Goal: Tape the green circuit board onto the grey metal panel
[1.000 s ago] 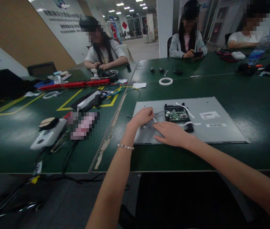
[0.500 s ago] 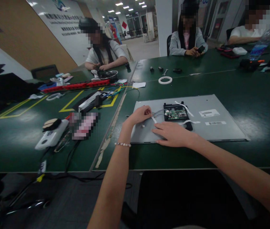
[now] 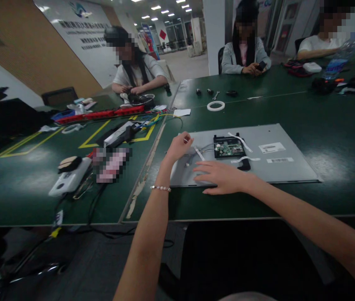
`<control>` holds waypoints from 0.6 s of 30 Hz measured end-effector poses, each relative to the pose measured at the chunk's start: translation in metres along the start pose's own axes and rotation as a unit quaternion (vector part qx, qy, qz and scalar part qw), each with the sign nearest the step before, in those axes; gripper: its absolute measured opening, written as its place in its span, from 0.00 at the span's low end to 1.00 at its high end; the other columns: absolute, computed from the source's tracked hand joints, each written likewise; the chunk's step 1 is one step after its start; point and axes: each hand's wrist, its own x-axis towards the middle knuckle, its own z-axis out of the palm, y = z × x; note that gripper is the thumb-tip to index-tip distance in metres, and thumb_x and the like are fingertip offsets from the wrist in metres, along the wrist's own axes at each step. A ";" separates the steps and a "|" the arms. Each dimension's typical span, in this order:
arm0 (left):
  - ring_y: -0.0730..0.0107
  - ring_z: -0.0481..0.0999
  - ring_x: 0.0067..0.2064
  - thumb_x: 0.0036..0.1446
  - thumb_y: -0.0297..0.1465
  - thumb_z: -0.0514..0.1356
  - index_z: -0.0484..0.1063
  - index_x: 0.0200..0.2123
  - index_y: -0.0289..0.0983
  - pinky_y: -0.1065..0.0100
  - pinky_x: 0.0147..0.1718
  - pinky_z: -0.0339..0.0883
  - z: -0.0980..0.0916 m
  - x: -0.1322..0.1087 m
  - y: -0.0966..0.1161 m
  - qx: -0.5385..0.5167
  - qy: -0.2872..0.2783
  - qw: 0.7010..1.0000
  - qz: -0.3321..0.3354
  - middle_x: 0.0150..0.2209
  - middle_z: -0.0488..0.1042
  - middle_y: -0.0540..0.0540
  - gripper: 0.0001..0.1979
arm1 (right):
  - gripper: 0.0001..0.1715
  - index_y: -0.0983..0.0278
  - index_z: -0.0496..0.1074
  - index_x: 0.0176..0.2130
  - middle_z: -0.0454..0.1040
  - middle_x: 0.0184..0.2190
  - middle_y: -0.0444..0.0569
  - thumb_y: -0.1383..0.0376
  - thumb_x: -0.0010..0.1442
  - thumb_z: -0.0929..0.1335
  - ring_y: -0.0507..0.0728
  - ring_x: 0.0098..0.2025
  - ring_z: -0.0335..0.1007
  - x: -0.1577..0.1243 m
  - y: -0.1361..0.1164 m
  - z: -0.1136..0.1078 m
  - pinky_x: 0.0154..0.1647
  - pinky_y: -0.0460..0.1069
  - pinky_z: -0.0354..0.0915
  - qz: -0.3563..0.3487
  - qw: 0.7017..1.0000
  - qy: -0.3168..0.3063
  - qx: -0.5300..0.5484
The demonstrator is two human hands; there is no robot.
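Note:
A flat grey metal panel [image 3: 277,167], like the back of a display, lies on the green table. A green circuit board [image 3: 229,148] in a black bracket is mounted on it, with grey cables [image 3: 207,147] running left. White tape strips [image 3: 240,142] cross the bracket, and another tape strip [image 3: 199,154] lies over the cables. My left hand [image 3: 180,147] is above the panel's left edge, fingers curled together; what is between them, if anything, is too small to see. My right hand [image 3: 221,176] rests low over the panel's front edge, fingers spread, just below that tape strip.
Behind the panel lie a white tape roll [image 3: 215,106], a small wrench [image 3: 216,95] and dark small parts. Left are a white power bank [image 3: 71,177], a phone [image 3: 113,165] and a red strip [image 3: 102,113]. Several people sit across the table.
My left hand has moved left and up, away from the tape strip over the cables. My right hand has drawn slightly left and down, off the strip's end.

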 end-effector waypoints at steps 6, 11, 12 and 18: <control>0.71 0.70 0.32 0.59 0.30 0.54 0.65 0.32 0.39 0.69 0.35 0.64 -0.002 0.004 0.003 0.047 0.198 0.979 0.003 0.31 0.69 0.49 0.03 | 0.35 0.63 0.61 0.63 0.46 0.68 0.55 0.55 0.59 0.68 0.64 0.70 0.30 -0.002 0.001 0.002 0.67 0.63 0.40 0.024 1.000 0.015 -0.003; 0.69 0.70 0.34 0.60 0.26 0.52 0.63 0.34 0.39 0.67 0.38 0.64 -0.003 0.002 0.012 0.088 0.273 0.958 0.008 0.34 0.68 0.47 0.03 | 0.30 0.59 0.61 0.63 0.41 0.69 0.51 0.61 0.63 0.65 0.63 0.70 0.25 0.000 -0.002 0.008 0.67 0.65 0.38 0.027 0.999 0.020 -0.017; 0.69 0.69 0.34 0.60 0.26 0.52 0.63 0.35 0.39 0.66 0.38 0.64 -0.003 0.002 0.013 0.094 0.279 0.956 0.007 0.34 0.68 0.47 0.03 | 0.29 0.59 0.61 0.63 0.40 0.69 0.50 0.62 0.63 0.64 0.62 0.70 0.25 0.001 -0.003 0.011 0.67 0.64 0.39 0.024 0.999 0.019 -0.014; 0.67 0.70 0.36 0.59 0.24 0.52 0.64 0.35 0.39 0.64 0.40 0.65 -0.001 0.000 0.014 0.105 0.278 0.955 -0.001 0.34 0.68 0.46 0.04 | 0.24 0.62 0.64 0.60 0.41 0.69 0.50 0.66 0.66 0.60 0.59 0.70 0.23 0.002 -0.005 0.019 0.68 0.60 0.43 0.029 0.999 0.012 0.009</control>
